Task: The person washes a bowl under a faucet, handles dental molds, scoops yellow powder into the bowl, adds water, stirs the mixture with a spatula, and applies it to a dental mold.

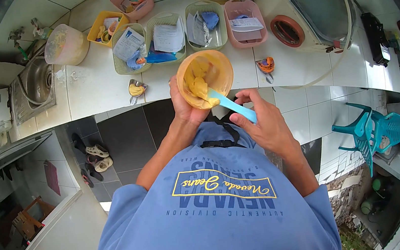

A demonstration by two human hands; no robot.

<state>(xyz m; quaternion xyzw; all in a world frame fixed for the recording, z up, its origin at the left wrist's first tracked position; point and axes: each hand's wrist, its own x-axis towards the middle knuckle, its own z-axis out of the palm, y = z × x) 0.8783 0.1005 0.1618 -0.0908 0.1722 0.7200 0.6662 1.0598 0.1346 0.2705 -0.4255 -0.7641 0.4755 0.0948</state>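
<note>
My left hand is wrapped round the side of an orange mixing bowl, tipped so that its inside shows. Thick yellow paste clings to the bowl's left and lower wall. Between the fingers of my right hand is the handle of a light blue spatula; its tip, smeared with paste, lies at the bowl's lower rim. On the counter left of the bowl sits a metal impression tray with yellow material on it. Another impression tray, holding orange material, rests to the right.
Behind the bowl, green baskets and a pink basket hold papers and bags on the white tiled counter. A large boxy machine stands at right, a sink at left. Teal chairs are on the floor.
</note>
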